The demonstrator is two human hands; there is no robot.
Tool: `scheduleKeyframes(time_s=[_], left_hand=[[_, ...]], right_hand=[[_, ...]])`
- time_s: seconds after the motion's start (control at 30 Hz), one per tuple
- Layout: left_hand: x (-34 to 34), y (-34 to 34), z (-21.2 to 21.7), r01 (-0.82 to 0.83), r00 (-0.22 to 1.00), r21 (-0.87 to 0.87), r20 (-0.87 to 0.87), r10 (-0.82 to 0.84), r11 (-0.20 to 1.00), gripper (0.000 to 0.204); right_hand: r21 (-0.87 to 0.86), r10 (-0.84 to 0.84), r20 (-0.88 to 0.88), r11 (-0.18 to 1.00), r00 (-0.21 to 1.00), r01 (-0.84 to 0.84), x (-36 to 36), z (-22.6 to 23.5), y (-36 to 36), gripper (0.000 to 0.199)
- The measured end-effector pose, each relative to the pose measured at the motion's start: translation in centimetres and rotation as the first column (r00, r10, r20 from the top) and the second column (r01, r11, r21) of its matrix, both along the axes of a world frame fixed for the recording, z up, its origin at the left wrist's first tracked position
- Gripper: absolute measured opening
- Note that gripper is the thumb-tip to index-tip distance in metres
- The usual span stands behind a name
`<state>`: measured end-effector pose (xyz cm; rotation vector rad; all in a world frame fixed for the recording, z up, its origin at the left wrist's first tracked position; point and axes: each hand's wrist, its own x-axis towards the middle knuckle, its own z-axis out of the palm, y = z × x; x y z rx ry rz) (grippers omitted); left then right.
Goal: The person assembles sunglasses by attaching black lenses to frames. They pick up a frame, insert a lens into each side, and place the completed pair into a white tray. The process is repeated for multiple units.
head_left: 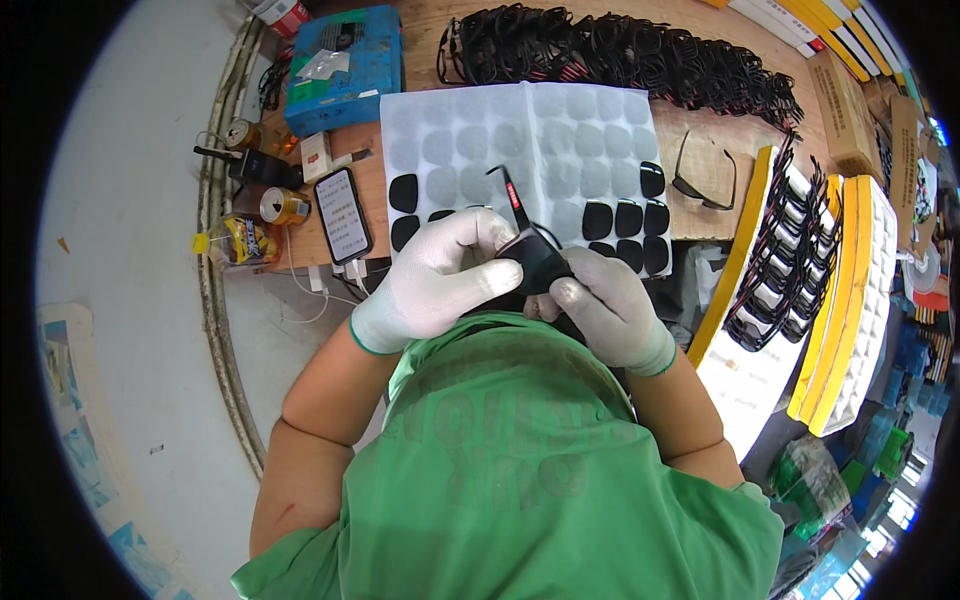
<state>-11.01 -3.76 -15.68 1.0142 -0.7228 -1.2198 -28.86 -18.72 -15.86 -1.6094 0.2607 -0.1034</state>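
Observation:
Both my hands wear white gloves and meet close to my chest over the table's near edge. My left hand [440, 275] and my right hand [605, 305] together grip a black pair of glasses [535, 262], whose thin temple arm with a red tip sticks up toward the sheet. Just beyond them lies a white sheet [520, 140] with rows of round pockets; black lenses [628, 218] fill some pockets along its near and right edges. My green shirt hides the lower part of the glasses.
A long pile of black frames [620, 50] runs along the table's far side. One loose pair of glasses [705, 175] lies to the right. Yellow-edged trays of frames [800, 260] stand at right. A phone [343, 213], cans, a blue box [345, 65] sit at left.

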Motion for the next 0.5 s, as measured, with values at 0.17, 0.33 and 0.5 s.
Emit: scheduleKeyframes(time_s=[0.17, 0.33, 0.5], left_hand=[[0.9, 0.5, 0.0, -0.030, 0.909, 0.011, 0.415, 0.023, 0.999, 0.010], [0.3, 0.3, 1.3, -0.044, 0.867, -0.062, 0.494, 0.069, 0.997, 0.009], [-1.5, 0.1, 1.2, -0.189, 0.954, 0.047, 0.247, 0.172, 0.981, 0.011]], right_hand=[[-0.223, -0.008, 0.023, 0.975, 1.000, 0.013, 0.3, 1.2, 0.1, 0.026], [-0.125, -0.010, 0.048, 0.992, 0.999, 0.016, 0.2, 0.2, -0.7, 0.020], [-0.200, -0.110, -0.013, 0.974, 0.994, 0.105, 1.0, 1.8, -0.1, 0.019]])
